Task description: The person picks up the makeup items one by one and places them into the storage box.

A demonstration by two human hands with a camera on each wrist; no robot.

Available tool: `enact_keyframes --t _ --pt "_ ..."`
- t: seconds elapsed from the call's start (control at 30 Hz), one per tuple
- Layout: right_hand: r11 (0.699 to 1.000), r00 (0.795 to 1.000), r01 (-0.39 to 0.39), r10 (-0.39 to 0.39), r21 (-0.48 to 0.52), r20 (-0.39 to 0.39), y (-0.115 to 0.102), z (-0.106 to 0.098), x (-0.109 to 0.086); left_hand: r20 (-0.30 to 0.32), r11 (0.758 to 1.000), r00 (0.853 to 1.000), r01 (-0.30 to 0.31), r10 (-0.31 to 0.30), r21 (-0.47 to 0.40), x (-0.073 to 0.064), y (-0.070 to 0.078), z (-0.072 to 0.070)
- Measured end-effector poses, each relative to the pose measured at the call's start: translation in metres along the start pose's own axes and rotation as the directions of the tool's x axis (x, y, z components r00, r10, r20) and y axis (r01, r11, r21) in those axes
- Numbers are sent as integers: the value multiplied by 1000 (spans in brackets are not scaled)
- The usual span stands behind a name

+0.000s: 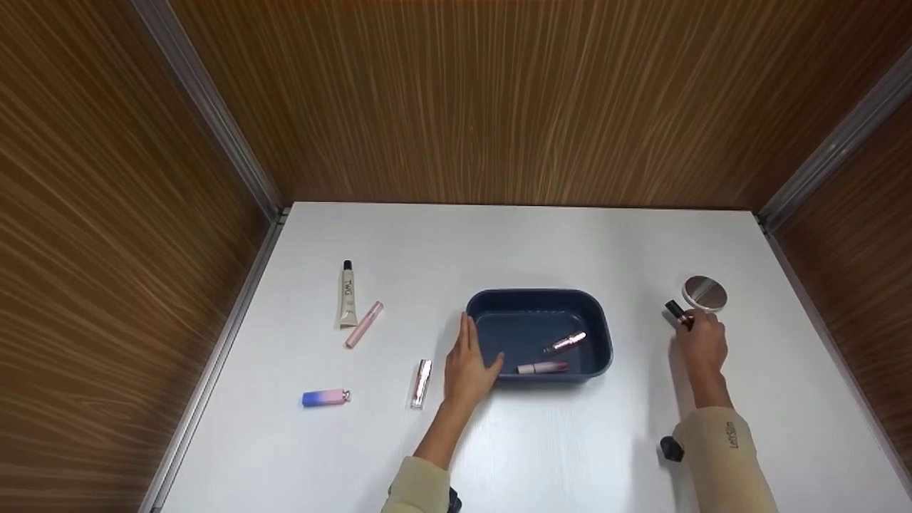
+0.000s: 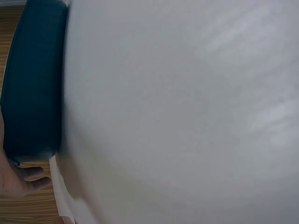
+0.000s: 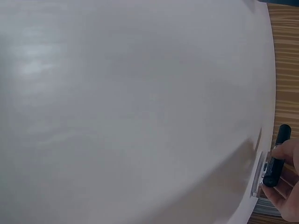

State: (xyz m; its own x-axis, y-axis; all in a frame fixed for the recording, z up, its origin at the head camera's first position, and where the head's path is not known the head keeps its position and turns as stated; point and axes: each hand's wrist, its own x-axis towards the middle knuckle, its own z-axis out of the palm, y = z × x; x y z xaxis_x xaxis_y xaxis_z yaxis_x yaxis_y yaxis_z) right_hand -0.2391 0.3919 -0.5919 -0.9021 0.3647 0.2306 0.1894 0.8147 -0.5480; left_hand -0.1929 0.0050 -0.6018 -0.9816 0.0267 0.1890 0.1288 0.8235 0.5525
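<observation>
In the head view my left hand (image 1: 470, 370) rests against the left end of a dark blue basin (image 1: 598, 313), fingers straight along its side and thumb over the front corner. The left wrist view shows the basin's outer wall (image 2: 35, 84), with the left fingers (image 2: 32, 179) at its end. Inside the basin lie a shiny pink lipstick tube (image 1: 568, 342) and a pink-to-mauve tube (image 1: 541, 368). My right hand (image 1: 702, 345) pinches a black lipstick tube (image 1: 677, 312) between thumb and fingers, just in front of a round mirrored compact (image 1: 705, 293).
On the left of the white table (image 1: 541, 456) lie a cream squeeze tube (image 1: 348, 296), a slim pink tube (image 1: 364, 325), a blue-and-pink tube (image 1: 325, 397) and a silver-capped gloss tube (image 1: 421, 383). Wood-grain panels (image 1: 470, 100) stand at the back and sides.
</observation>
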Motion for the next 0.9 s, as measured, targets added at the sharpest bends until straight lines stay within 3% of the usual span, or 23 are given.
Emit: enact_keyframes --t 0.47,0.9 --pt "998 995 43 -38 50 -96 -7 -1 -11 -13 1000 1000 -19 19 -6 0 -1 1" --pt "996 993 44 -35 77 -115 -18 -4 -19 3 1000 1000 -3 3 -8 -1 -1 0"
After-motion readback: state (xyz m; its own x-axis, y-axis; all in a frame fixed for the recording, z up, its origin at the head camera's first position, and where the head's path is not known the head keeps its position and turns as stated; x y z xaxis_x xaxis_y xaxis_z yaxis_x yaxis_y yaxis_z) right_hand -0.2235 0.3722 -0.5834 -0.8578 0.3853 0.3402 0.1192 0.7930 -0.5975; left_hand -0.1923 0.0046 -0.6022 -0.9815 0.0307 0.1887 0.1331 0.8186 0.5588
